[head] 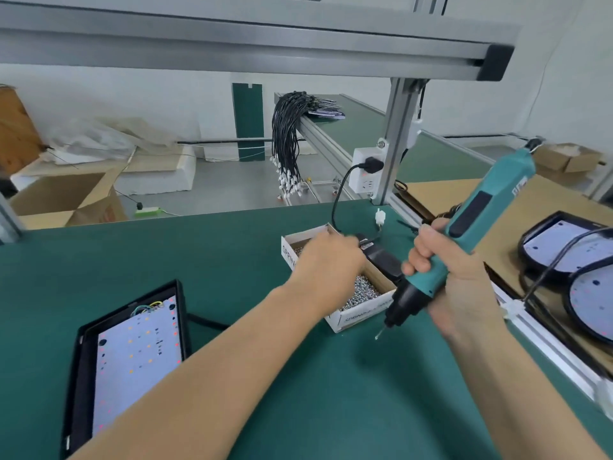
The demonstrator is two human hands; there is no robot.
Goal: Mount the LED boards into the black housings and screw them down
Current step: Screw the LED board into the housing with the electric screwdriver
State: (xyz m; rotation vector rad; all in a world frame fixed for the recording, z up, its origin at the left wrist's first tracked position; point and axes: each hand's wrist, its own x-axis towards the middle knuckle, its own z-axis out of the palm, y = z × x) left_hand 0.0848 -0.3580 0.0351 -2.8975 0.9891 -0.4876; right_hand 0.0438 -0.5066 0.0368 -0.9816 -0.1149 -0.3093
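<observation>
Two hands are being used: the right hand (441, 260) is gripping the electric screwdriver (464, 234); the left hand (326, 260), grasp hidden, is reaching into the screw box (361, 313), where screws could be spilled.

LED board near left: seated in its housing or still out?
In. The board lies flat inside the black housing, rim showing around it, wires at its top. Screws cannot tell.
</observation>
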